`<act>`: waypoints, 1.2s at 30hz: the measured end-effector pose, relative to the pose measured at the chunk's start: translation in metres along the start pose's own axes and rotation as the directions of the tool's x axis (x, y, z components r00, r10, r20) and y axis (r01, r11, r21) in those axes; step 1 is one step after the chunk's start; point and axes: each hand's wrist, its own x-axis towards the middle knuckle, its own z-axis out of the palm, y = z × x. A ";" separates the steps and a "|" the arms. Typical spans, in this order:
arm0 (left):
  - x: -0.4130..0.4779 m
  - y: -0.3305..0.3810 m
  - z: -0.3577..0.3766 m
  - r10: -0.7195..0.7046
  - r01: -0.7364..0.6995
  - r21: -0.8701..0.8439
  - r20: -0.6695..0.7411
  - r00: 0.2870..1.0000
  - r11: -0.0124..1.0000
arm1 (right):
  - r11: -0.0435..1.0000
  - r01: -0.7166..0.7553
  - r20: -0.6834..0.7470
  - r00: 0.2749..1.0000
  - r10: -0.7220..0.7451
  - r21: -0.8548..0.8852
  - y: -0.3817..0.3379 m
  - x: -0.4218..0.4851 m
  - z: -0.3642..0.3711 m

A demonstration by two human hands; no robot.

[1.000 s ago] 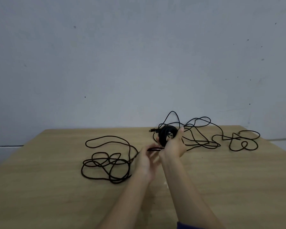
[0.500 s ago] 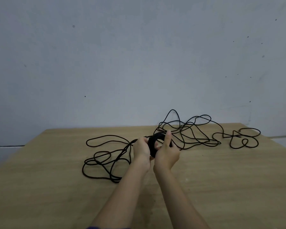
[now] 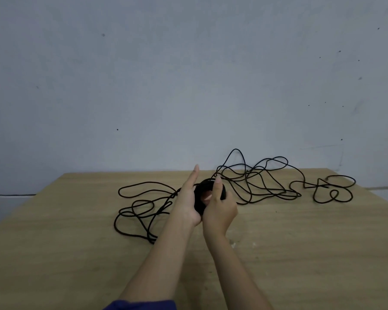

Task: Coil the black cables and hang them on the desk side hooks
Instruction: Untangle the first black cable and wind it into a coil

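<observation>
Curling round the rim of the small black coil point(image 3: 199, 203), the right hand's point(image 3: 220, 208) fingers grip it with the thumb up on top, while the left hand point(image 3: 187, 199) lies flat against its left face, fingers straight and pressed together. Winding seems only partly done: loose black cable point(image 3: 287, 193) sprawls across the desk point(image 3: 76, 242) on both sides, so the next move calls for feeding slack onto the coil without snagging. No hooks, brand or writing show.

Noted a pale grey-blue wall point(image 3: 188, 74) across the upper frame, dotted with small dark specks point(image 3: 117, 129); spotted a thin dark horizontal seam point(image 3: 9, 195) at the left edge.
</observation>
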 end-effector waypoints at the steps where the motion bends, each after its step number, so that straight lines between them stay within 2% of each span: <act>1: -0.002 -0.001 0.000 -0.003 0.003 0.019 0.024 1.000 1.000 | 1.000 0.002 -0.005 1.000 -0.002 0.002 0.000 0.002 0.000; 4: -0.004 0.000 -0.001 0.010 -0.011 0.048 0.003 1.000 0.999 | 0.997 0.043 0.065 0.997 -0.039 -0.066 0.002 0.003 0.001; 8: 0.000 0.003 0.000 0.090 -0.089 0.015 -0.171 0.981 0.996 | 0.981 0.113 0.215 0.974 -0.077 -0.161 0.001 0.002 0.003; 10: 0.000 -0.001 0.001 0.170 -0.167 0.033 -0.284 0.944 0.985 | 0.959 0.115 0.292 0.956 -0.035 -0.260 0.002 0.002 0.003; 14: -0.003 -0.010 0.001 0.348 -0.233 0.292 -0.449 0.823 0.927 | 0.891 0.148 0.341 0.940 0.008 -0.429 0.015 0.003 0.003; 18: -0.002 -0.008 -0.001 0.444 -0.214 0.474 -0.448 0.776 0.854 | 0.788 0.230 0.401 0.916 0.024 -0.572 0.009 0.003 0.002; 20: -0.002 -0.003 -0.003 0.479 -0.199 0.554 -0.422 0.770 0.808 | 0.760 0.290 0.464 0.885 0.018 -0.582 0.005 0.003 -0.001; 24: 0.000 0.007 -0.013 0.474 -0.176 0.623 -0.352 0.807 0.762 | 0.751 0.350 0.637 0.762 0.119 -0.559 -0.004 0.004 -0.010; 26: 0.000 0.009 -0.019 0.527 -0.170 0.753 -0.261 0.809 0.635 | 0.722 0.381 0.688 0.704 0.179 -0.578 -0.010 0.011 -0.015; 29: -0.001 0.013 -0.025 0.533 -0.190 0.946 0.021 0.846 0.263 | 0.761 0.442 0.721 0.691 0.049 -0.475 -0.019 0.026 -0.019; 30: -0.002 0.013 -0.027 0.481 -0.192 0.974 0.111 0.870 0.123 | 0.742 0.523 0.780 0.626 0.000 -0.420 -0.024 0.029 -0.019; 31: -0.002 0.013 -0.028 0.420 -0.199 0.980 0.182 0.889 -0.002 | 0.704 0.615 0.852 0.523 -0.026 -0.356 -0.026 0.033 -0.018; 32: -0.002 0.013 -0.031 0.371 -0.205 0.975 0.223 0.902 -0.087 | 0.638 0.702 0.906 0.424 -0.015 -0.318 -0.026 0.036 -0.018; 33: -0.002 0.014 -0.033 0.343 -0.222 0.965 0.258 0.903 -0.141 | 0.574 0.762 0.933 0.359 0.010 -0.299 -0.026 0.040 -0.018; 34: -0.004 0.015 -0.034 0.326 -0.228 0.956 0.279 0.903 -0.187 | 0.527 0.797 0.941 0.339 0.017 -0.297 -0.023 0.045 -0.017; 36: -0.007 0.019 -0.035 0.320 -0.214 0.928 0.312 0.895 -0.306 | 0.478 0.832 0.937 0.346 -0.055 -0.280 -0.019 0.055 -0.017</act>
